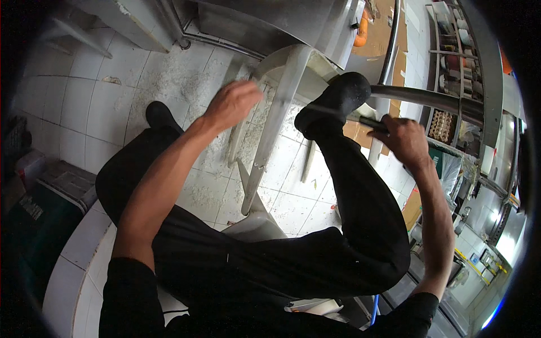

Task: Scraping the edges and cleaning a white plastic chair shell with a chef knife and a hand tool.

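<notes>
My left hand (236, 103) hovers, slightly blurred, left of an upper leg of a pale plastic chair (284, 97). Its fingers are curled, and whether they hold anything cannot be told. My right hand (403, 137) grips the dark handle of a tool (372, 123), perhaps a knife. The tool's thin, blurred far part reaches left across my black shoe (346, 93), which is raised against the pale chair. My other black shoe (158, 115) is on the tiled floor at the left.
Pale shavings or crumbs (198, 80) are scattered on the white floor tiles. A steel cabinet (270, 21) stands at the top, and a metal pipe (422, 95) crosses at the right. Shelves (458, 53) with stacked items and a tiled ledge (78, 257) flank me.
</notes>
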### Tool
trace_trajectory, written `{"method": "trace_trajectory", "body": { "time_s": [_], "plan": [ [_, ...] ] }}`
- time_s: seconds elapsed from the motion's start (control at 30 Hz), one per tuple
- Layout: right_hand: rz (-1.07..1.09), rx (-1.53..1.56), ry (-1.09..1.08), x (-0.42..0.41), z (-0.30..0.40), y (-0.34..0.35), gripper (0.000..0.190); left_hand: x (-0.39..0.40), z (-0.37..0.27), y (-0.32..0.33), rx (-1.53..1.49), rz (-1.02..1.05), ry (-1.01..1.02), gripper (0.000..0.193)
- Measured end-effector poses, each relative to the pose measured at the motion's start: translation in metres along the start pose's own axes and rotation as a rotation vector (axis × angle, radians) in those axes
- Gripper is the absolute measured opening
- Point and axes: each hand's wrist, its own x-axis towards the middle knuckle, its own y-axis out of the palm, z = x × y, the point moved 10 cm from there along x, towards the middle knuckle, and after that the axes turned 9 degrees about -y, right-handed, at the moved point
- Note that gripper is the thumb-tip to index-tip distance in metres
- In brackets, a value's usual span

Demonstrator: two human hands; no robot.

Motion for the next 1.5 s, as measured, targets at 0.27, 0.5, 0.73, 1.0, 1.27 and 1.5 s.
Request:
{"method": "trace_trajectory", "body": {
  "time_s": [0.27,0.5,0.73,1.0,1.27,1.5],
  "plan": [
    [-0.15,-0.114,0.193,0.042,-0.047,-0.01,0.033,0.119,0.049,0.015,0.152,-0.06,-0.096,0.011],
    [0.119,0.047,0.141,0.004,-0.012,0.01,0.037,0.038,0.02,0.024,0.051,0.017,-0.032,0.009],
    [-0.002,-0.021,0.109,0.015,-0.006,-0.017,0.036,0.024,0.018,0.005,0.144,0.073,-0.133,0.01],
    [-0.175,-0.071,0.153,0.045,-0.044,-0.007,0.035,0.122,0.054,0.021,0.137,-0.043,-0.111,0.012],
    [0.046,-0.04,0.01,0.0,0.034,0.021,0.037,-0.051,0.017,0.013,0.061,0.144,-0.075,0.003],
    [-0.161,-0.047,0.092,0.005,-0.01,-0.018,0.032,0.043,0.0,-0.02,0.151,-0.02,-0.039,0.006]
  ]
}}
